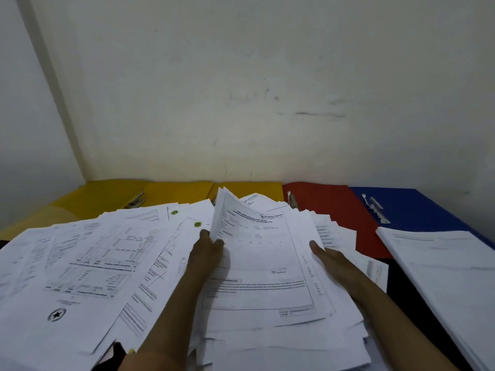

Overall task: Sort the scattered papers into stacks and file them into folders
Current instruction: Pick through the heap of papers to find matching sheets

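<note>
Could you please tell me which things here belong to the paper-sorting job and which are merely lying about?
Job: scattered papers; lifted sheets; sorted stack; yellow folders; red folder; blue folder; left hand; right hand.
Lying about: nothing visible; only the wall.

I see white papers [112, 263] printed black, yellow folders [176, 190] at eleven o'clock, red folder [329, 202] and blue folder [417, 207] at one.

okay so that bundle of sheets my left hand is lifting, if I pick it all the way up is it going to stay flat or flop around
Probably flop. The bundle is loose thin paper, and its left edge already curls upward where the left hand pinches it. The sheets look unbound and fanned, so some may slide out. Supporting it underneath with the right hand should help.
</note>
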